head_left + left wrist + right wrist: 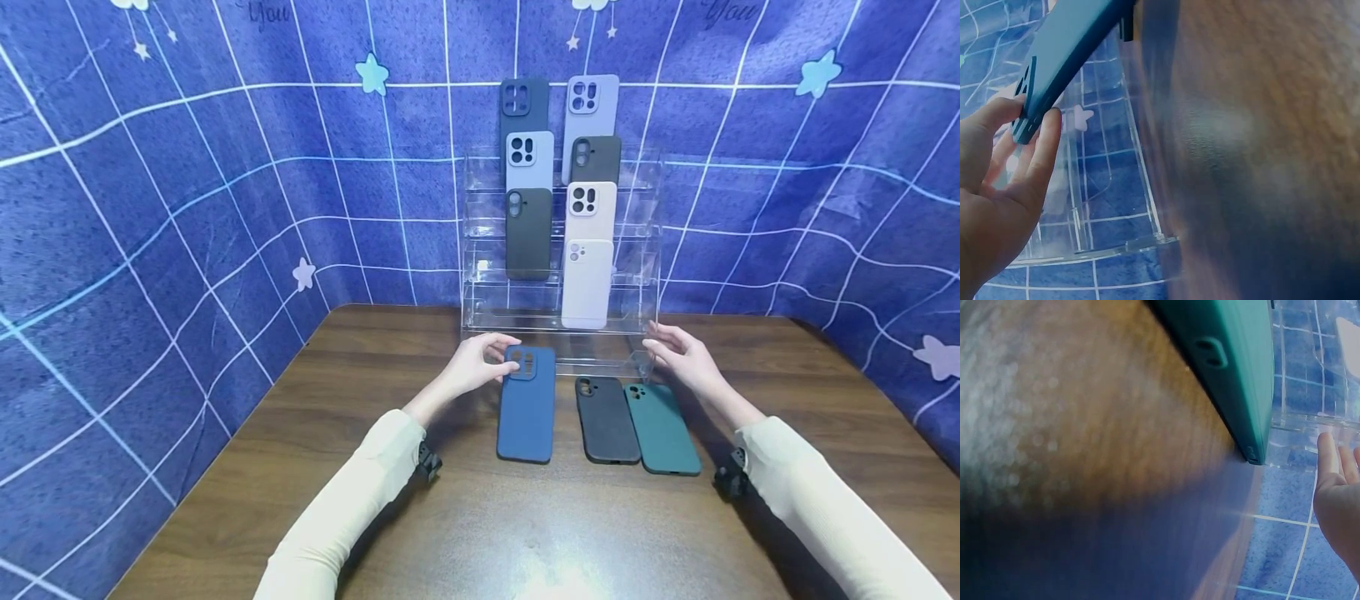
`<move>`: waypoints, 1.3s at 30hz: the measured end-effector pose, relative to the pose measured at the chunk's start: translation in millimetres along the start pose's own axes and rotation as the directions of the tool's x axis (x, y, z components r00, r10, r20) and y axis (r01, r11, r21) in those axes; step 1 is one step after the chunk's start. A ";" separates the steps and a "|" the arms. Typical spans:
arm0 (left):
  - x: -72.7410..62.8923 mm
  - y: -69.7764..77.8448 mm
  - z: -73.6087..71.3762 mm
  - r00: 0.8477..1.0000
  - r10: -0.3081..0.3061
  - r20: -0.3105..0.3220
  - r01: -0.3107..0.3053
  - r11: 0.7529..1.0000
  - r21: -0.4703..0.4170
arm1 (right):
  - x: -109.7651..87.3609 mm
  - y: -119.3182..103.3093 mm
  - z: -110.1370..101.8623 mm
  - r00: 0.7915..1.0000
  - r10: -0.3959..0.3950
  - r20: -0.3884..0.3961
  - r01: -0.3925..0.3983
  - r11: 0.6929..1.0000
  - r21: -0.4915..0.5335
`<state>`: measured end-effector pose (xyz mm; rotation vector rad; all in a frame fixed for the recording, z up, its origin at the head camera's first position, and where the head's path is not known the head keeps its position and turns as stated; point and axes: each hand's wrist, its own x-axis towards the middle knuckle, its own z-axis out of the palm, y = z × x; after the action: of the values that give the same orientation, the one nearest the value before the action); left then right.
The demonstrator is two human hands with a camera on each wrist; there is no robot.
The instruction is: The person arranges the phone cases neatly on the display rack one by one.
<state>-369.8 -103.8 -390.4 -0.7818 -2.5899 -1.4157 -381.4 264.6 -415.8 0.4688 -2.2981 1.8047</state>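
Note:
My left hand [474, 364] pinches a blue phone case [527, 417] by its top left corner, beside the camera cutout. In the left wrist view, thumb and fingers of that hand [1007, 181] lie on either side of the case [1069, 47]. My right hand [686, 360] is at the lower right edge of a clear acrylic display rack [525, 330], fingers loosely extended and holding nothing. Nearest below it on the table lies a green phone case [663, 429], also large in the right wrist view [1235, 362]. A black phone case [607, 421] lies against its left side.
Two columns of phone cases stand on the rack, among them a white one [587, 283] at lower right and a dark one [528, 235] on the left. The brown wooden table [465, 525] meets a blue grid-patterned cloth [375, 208] behind and at the sides.

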 end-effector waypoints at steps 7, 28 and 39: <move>-0.3 4.8 -4.4 0.998 0.006 -0.069 -0.001 0.998 0.062 | -0.2 -0.7 2.3 1.000 0.004 -0.001 -0.004 1.000 -0.005; 5.3 19.9 -17.8 0.987 0.067 -0.145 -0.074 0.996 -0.044 | -1.2 1.3 0.6 0.999 0.040 0.003 -0.040 0.999 0.022; 21.9 34.1 -41.8 0.966 0.085 -0.244 -0.097 0.995 -0.035 | -1.1 -0.7 0.1 1.000 0.021 -0.002 -0.021 1.000 0.019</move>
<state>-379.3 -113.9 -333.9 -0.6761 -2.3169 -1.4499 -380.1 264.5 -415.5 0.4471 -2.2943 1.8376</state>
